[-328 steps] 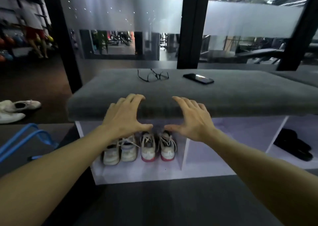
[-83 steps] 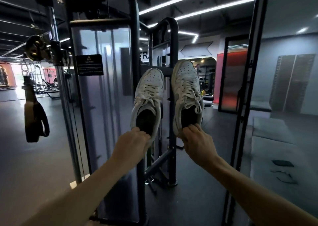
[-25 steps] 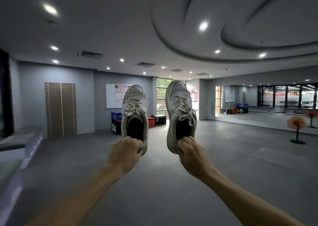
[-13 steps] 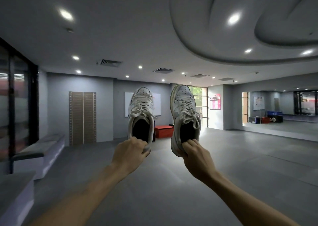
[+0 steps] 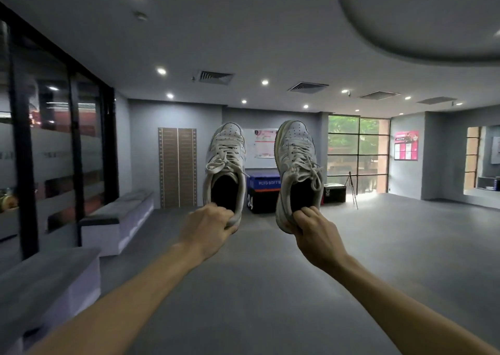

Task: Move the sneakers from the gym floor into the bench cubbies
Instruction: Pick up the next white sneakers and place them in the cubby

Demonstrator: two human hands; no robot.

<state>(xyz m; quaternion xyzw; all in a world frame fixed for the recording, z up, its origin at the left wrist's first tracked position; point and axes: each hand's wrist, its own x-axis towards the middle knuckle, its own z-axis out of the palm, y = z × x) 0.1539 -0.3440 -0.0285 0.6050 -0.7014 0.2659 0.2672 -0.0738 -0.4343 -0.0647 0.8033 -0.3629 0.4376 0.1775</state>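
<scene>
Since half a second ago the benches [image 5: 116, 214] along the left glass wall came nearer; their cubbies are hidden from here. My left hand [image 5: 207, 229] grips the left sneaker [image 5: 226, 170] by the heel, my right hand [image 5: 315, 237] pinches the right sneaker [image 5: 296, 170], both toes up, above the floor; the thumbs are hidden.

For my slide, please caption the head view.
Left hand and right hand each hold one white sneaker.
</scene>
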